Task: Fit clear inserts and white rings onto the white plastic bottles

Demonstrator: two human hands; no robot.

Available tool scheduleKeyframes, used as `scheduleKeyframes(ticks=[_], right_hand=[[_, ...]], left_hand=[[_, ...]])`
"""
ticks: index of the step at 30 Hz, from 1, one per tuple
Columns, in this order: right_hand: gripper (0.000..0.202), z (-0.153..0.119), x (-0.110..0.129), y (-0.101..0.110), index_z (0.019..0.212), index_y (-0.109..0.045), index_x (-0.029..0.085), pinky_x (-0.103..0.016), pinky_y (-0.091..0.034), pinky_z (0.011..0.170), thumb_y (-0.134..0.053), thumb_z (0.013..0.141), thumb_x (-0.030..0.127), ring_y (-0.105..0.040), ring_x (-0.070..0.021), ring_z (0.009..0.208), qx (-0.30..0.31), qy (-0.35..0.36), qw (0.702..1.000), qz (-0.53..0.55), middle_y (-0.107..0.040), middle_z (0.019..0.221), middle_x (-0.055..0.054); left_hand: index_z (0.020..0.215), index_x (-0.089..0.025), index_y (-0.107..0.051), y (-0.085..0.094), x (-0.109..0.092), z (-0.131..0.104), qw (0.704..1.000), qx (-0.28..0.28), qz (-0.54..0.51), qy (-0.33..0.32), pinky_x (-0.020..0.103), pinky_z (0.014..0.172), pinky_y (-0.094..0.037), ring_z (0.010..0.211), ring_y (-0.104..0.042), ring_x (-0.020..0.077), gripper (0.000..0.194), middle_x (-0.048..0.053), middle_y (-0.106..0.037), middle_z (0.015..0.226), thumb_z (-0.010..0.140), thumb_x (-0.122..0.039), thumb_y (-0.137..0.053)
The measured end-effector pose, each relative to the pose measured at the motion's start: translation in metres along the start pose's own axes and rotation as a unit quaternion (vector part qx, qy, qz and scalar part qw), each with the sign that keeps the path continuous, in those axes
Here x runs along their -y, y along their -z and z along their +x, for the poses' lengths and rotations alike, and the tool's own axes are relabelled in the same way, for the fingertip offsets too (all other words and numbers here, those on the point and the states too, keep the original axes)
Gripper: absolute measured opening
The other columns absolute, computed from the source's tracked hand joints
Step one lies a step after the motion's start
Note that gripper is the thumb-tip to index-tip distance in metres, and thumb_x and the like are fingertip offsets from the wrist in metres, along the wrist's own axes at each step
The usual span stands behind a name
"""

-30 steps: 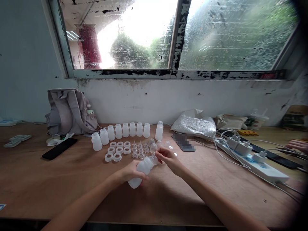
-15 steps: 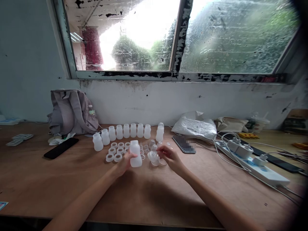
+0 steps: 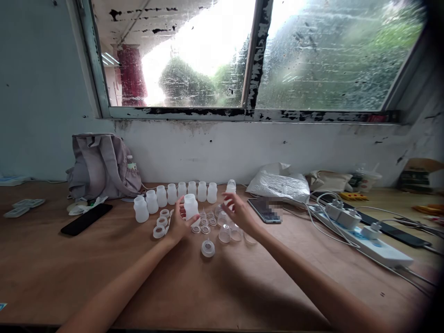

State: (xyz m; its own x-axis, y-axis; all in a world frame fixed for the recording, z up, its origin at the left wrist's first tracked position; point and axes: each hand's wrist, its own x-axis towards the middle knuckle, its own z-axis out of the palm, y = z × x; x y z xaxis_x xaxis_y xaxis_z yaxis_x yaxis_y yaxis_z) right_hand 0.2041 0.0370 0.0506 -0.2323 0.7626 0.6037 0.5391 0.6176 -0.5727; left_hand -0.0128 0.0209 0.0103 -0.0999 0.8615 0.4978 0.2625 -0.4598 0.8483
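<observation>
Left fingers (image 3: 191,221) wrap around one upright white bottle (image 3: 190,206).
I see right fingers (image 3: 233,199) spread, near the capped bottle (image 3: 231,186).

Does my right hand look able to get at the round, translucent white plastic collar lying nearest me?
Probably yes: the right hand looks open and empty. Clear plastic domed caps stand between it and the collar, but it could likely pass over them.

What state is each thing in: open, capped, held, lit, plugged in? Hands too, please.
Held bottle, upright, open-topped
Left hand, closed around held bottle
Right hand, open, apparently empty
Row bottles, upright, open-topped
Capped bottle, upright, partly hidden
Front ring, flat, teat up
Clear caps, rim down
Left phone, flat, dark
Right phone, flat, partly blurred
Power strip, chargers plugged in
</observation>
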Motion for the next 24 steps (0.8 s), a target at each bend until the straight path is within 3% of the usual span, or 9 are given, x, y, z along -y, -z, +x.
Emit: scheduleKeyframes(ticks=[2, 4, 7, 11, 14, 19, 24], right_hand=[[0.045, 0.022, -0.021, 0.010, 0.115, -0.042, 0.018, -0.032, -0.045, 0.064, -0.052, 0.074, 0.034, -0.053, -0.0162, 0.071, -0.088, -0.064, 0.994, 0.004, -0.051, 0.096, -0.009], [0.057, 0.041, -0.043, 0.016, 0.121, -0.037, 0.017, -0.034, -0.045, 0.069, -0.055, 0.069, 0.034, -0.053, -0.0176, 0.075, -0.122, -0.108, 0.987, -0.010, -0.048, 0.101, -0.011], [0.069, 0.060, -0.072, 0.016, 0.127, -0.031, 0.018, -0.038, -0.041, 0.078, -0.057, 0.065, 0.032, -0.050, -0.0229, 0.091, -0.100, -0.118, 0.986, -0.056, -0.044, 0.109, -0.013], [0.066, 0.072, -0.099, 0.008, 0.127, -0.031, 0.021, -0.039, -0.039, 0.080, -0.054, 0.067, 0.033, -0.048, -0.0256, 0.098, -0.056, -0.126, 0.988, -0.075, -0.048, 0.111, -0.012], [0.058, 0.073, -0.110, 0.001, 0.122, -0.036, 0.019, -0.038, -0.041, 0.078, -0.052, 0.068, 0.035, -0.052, -0.0247, 0.093, -0.069, -0.128, 0.988, -0.054, -0.053, 0.104, -0.011], [0.049, 0.069, -0.114, -0.001, 0.114, -0.039, 0.018, -0.035, -0.043, 0.070, -0.048, 0.071, 0.038, -0.057, -0.0222, 0.077, -0.137, -0.117, 0.983, -0.029, -0.059, 0.089, -0.009], [0.048, 0.067, -0.119, 0.012, 0.113, -0.041, 0.018, -0.036, -0.042, 0.071, -0.049, 0.069, 0.036, -0.055, -0.0231, 0.078, -0.145, -0.109, 0.980, -0.076, -0.059, 0.090, -0.010]], left_hand=[[0.124, -0.027, -0.029, -0.005, 0.000, 0.009, 0.999, 0.010, 0.032, -0.027, 0.030, 0.073, -0.045, 0.078, -0.055, 0.0138, 0.073, 0.005, -0.046, 0.108, 0.062, -0.031, -0.067], [0.123, -0.029, -0.031, -0.010, -0.002, 0.022, 0.995, 0.040, 0.076, -0.057, 0.029, 0.071, -0.045, 0.073, -0.054, 0.0115, 0.069, 0.005, -0.043, 0.111, 0.064, -0.031, -0.065], [0.116, -0.028, -0.035, -0.021, -0.007, 0.044, 0.990, 0.061, 0.096, -0.085, 0.027, 0.068, -0.045, 0.070, -0.054, 0.0107, 0.060, 0.005, -0.043, 0.112, 0.064, -0.032, -0.065], [0.108, -0.026, -0.034, -0.039, -0.018, 0.074, 0.983, 0.036, 0.131, -0.121, 0.030, 0.075, -0.042, 0.086, -0.054, 0.0169, 0.059, 0.004, -0.051, 0.103, 0.061, -0.037, -0.068], [0.104, -0.025, -0.035, -0.056, -0.026, 0.095, 0.961, 0.035, 0.217, -0.167, 0.033, 0.080, -0.037, 0.090, -0.052, 0.0197, 0.060, 0.002, -0.054, 0.093, 0.058, -0.044, -0.069], [0.099, -0.020, -0.039, -0.086, -0.032, 0.122, 0.893, 0.048, 0.369, -0.253, 0.038, 0.087, -0.026, 0.091, -0.049, 0.0242, 0.060, 0.006, -0.054, 0.094, 0.057, -0.055, -0.065], [0.101, -0.016, -0.043, -0.117, -0.023, 0.131, 0.849, 0.080, 0.449, -0.266, 0.043, 0.094, -0.013, 0.094, -0.047, 0.0270, 0.063, 0.011, -0.055, 0.094, 0.058, -0.055, -0.064]])
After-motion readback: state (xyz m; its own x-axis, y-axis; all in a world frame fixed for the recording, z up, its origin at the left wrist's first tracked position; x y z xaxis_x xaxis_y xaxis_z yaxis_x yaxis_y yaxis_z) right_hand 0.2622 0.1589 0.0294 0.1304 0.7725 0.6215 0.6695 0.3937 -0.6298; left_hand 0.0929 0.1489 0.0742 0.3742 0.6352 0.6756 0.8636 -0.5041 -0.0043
